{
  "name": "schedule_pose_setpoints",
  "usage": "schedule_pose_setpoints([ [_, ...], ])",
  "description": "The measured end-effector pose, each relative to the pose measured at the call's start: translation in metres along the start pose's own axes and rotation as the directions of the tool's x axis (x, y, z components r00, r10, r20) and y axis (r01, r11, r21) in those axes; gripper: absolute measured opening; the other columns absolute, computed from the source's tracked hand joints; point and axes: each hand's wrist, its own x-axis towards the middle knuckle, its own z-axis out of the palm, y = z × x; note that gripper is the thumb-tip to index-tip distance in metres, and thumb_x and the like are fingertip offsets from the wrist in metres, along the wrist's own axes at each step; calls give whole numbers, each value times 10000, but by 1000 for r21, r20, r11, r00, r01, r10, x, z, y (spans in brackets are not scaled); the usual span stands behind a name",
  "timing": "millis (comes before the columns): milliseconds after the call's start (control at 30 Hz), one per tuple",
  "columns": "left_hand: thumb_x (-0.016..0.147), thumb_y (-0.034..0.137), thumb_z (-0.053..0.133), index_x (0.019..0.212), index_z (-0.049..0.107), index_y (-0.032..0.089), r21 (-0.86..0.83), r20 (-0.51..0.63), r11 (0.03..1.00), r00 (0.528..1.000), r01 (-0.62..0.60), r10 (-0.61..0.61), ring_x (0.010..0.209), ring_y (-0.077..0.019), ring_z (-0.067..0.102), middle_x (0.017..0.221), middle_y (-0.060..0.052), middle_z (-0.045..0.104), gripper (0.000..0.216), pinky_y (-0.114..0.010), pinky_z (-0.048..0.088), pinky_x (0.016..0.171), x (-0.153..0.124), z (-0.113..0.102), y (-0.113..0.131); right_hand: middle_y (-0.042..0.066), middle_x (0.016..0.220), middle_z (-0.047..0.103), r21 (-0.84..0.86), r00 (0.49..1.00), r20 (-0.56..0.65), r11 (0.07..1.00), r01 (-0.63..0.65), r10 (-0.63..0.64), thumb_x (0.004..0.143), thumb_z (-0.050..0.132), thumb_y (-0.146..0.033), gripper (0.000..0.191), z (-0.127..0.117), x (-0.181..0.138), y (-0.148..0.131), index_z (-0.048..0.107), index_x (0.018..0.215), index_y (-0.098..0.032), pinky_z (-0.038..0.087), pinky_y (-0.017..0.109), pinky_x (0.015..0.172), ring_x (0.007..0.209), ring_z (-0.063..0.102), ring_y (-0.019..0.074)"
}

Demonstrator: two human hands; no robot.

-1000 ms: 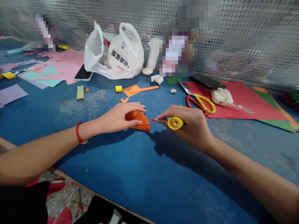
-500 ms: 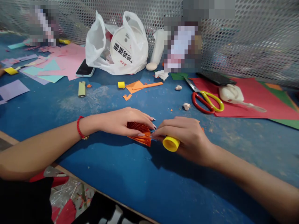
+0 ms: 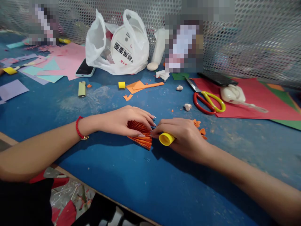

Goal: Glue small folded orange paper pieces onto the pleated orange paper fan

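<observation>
My left hand [image 3: 127, 121] is curved over a pleated orange paper fan [image 3: 141, 139] on the blue table, its thumb and fingers pressing on the folds. Part of the fan is hidden under that hand. In my right hand [image 3: 185, 135] is a yellow glue stick [image 3: 166, 139], its round hollow end turned towards me. The tip of the glue stick is hidden by the fingers. My right fingertips meet the fan's right edge, close to my left fingertips. Small orange paper cut-outs [image 3: 202, 133] lie just beyond my right hand.
A yellow cap [image 3: 121, 85] stands by orange paper scraps [image 3: 137, 88]. Scissors [image 3: 207, 102] rest partly on red paper [image 3: 258, 103], beside a white case [image 3: 232, 94]. Farther back are a plastic bag [image 3: 94, 47] with a tub, a phone [image 3: 85, 69] and a lighter [image 3: 82, 89].
My right hand has shifted slightly left with the glue stick, uncovering more of the orange cut-outs behind it. My left hand stays on the fan, its fingers a little altered.
</observation>
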Motion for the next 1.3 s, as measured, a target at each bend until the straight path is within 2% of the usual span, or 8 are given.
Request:
schedule_pose_setpoints([
  [267,792,175,711,994,752,239,75,-122,997,992,-5,14,1259,-264,586,1160,-70,731,216,-429,452,1090,0,0,4,18,833,726,-13,1000,11,1000,-8,8,873,565,-89,156,0,0,2,676,895,-196,389,260,640,702,641,145],
  [533,757,194,762,794,741,223,148,-166,989,985,-16,40,1156,-250,604,1048,-68,716,52,-417,458,1040,-1,-1,9,31,842,692,-42,999,37,999,11,-10,907,554,-116,157,-1,0,1,684,871,-195,384,257,637,708,624,137],
  [800,764,210,763,774,755,239,132,-169,991,985,5,18,1126,-238,606,1022,-59,711,32,-393,467,1017,-1,0,5,30,830,699,52,1000,-5,999,12,-12,930,543,-136,163,0,1,-1,684,874,-196,414,260,640,699,632,136],
  [1300,786,241,745,776,738,222,197,-158,980,987,-8,39,1094,-239,610,1020,-64,707,22,-385,456,1006,-1,-1,6,22,840,687,54,1000,23,998,9,-10,895,573,-94,148,2,0,1,686,894,-190,396,257,654,715,630,135],
])
